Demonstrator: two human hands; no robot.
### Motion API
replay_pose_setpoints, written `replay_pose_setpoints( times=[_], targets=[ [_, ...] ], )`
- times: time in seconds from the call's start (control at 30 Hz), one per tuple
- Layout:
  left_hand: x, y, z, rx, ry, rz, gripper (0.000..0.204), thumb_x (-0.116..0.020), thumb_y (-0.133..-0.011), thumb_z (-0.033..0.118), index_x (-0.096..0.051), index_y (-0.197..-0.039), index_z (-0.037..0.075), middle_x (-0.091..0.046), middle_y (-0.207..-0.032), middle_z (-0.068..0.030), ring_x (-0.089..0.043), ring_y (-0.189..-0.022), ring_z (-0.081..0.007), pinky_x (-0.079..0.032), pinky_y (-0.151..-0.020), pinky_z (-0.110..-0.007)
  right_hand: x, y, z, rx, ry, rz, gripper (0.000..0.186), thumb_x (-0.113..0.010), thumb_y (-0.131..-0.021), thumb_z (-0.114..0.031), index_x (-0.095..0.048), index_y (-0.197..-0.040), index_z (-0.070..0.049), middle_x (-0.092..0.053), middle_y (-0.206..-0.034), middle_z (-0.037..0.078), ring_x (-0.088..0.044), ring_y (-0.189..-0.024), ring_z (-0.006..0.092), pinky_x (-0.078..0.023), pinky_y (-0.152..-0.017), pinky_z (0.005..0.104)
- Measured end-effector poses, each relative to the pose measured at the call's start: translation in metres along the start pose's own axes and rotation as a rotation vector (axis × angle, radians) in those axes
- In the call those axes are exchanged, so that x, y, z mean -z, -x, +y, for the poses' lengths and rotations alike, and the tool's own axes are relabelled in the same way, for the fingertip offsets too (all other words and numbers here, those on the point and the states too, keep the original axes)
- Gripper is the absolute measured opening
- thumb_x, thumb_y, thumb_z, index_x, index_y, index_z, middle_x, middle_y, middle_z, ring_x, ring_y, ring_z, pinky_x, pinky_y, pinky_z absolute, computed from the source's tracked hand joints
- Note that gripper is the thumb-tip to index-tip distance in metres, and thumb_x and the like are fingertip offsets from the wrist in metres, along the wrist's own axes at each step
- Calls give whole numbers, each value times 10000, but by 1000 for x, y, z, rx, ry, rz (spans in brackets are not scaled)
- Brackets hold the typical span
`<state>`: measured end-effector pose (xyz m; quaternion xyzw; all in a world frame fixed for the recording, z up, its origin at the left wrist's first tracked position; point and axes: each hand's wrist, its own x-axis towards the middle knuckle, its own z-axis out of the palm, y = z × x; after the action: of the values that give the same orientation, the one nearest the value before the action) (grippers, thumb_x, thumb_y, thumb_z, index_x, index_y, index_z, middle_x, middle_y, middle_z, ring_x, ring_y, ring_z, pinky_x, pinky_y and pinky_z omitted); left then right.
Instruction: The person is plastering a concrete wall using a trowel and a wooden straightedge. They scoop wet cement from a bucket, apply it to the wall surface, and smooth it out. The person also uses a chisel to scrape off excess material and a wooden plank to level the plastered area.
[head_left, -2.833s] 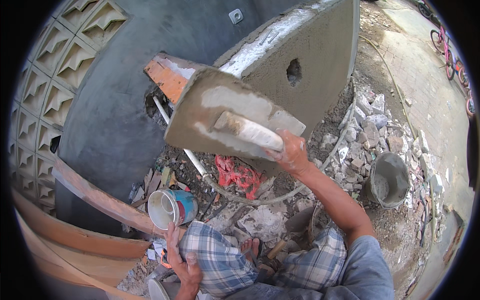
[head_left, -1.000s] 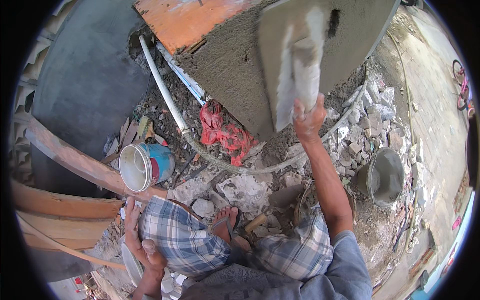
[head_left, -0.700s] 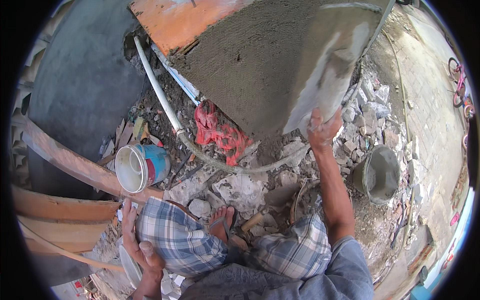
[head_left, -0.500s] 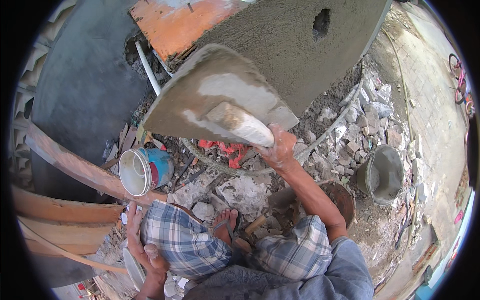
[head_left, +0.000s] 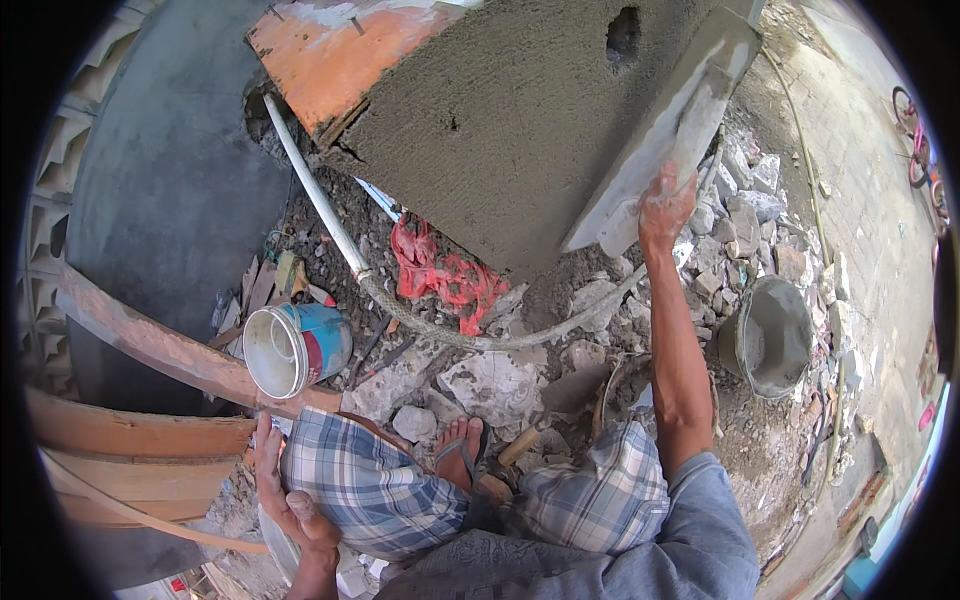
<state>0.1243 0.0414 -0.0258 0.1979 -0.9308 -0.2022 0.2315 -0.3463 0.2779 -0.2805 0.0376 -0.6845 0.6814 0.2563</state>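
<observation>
My right hand (head_left: 668, 200) is closed on a long, cement-smeared plastering float (head_left: 680, 120), which lies against the right part of the grey, freshly rendered surface (head_left: 480, 150). A dark hole (head_left: 622, 40) shows in the render. At the surface's left end is an orange board (head_left: 325, 55) with protruding nails. My left hand (head_left: 295, 490) has its fingers stretched out and holds nothing; it is beside my left knee in checked cloth, over a pale round rim. Crumpled red plastic (head_left: 455, 280) lies below the rendered surface.
A white-and-blue pail (head_left: 300, 350) lies tipped at left by long boards (head_left: 140, 455). Broken rubble (head_left: 750, 210) and a grey bucket (head_left: 765, 335) are at right. A hose (head_left: 470, 338) curves across the ground from a white pipe (head_left: 310, 180). Bicycles (head_left: 915, 150) stand far right.
From half a second ago, the float has swung right and up from the middle, turning from crosswise to nearly lengthwise against the surface's right part. My left hand has hardly moved.
</observation>
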Motion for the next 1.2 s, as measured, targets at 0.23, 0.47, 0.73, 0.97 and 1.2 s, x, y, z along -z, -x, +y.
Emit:
replay_pose_setpoints(
  times=[0.23, 0.47, 0.73, 0.97, 1.2],
  targets=[
    [-7, -4, 1, -13, 5, -13, 766, -342, -1029, 595, -500, -1393, -60, -468, -1468, -326, -460, -1373, -442, -313, -1158, -532, -7, 118, -106, 379, 32, -388, 501, -777, -890, -358, -557, -1096, 43, -665, -783, 160, -699, -636, 262, -566, -530, 382],
    [-6, -2, -2, 3, 8, -31, 779, -330, -1034, 615, -481, -1418, -47, -430, -1509, -304, -433, -1398, -403, -307, -1168, -502, -38, 125, -93, 514, 114, -364, 536, -808, -839, -402, -584, -1097, 11, -671, -821, 182, -680, -641, 338, -552, -593, 410],
    [-7, -7, 0, -17, -2, 9, 749, -361, -1025, 584, -520, -1364, -65, -508, -1426, -334, -490, -1344, -453, -323, -1148, -539, -5, 23, -31, -214, 97, -73, 404, -607, -1020, -363, -515, -1096, 23, -684, -824, 139, -681, -734, 226, -536, -614, 371],
    [-6, -6, 4, 14, -31, -6, 757, -371, -1016, 589, -528, -1363, -66, -503, -1422, -346, -494, -1338, -453, -332, -1140, -531, -10, 106, -87, 522, 83, -395, 575, -618, -970, -531, -517, -1068, 27, -648, -717, 129, -687, -573, 227, -565, -439, 349],
    [-6, -6, 7, 23, -40, 64, 742, -403, -1005, 582, -578, -1303, -74, -563, -1364, -333, -518, -1325, -454, -338, -1136, -535, -40, 113, -123, 676, 104, -438, 547, -831, -798, -373, -565, -1085, 9, -646, -780, 159, -687, -664, 308, -573, -599, 403]
  ],
)
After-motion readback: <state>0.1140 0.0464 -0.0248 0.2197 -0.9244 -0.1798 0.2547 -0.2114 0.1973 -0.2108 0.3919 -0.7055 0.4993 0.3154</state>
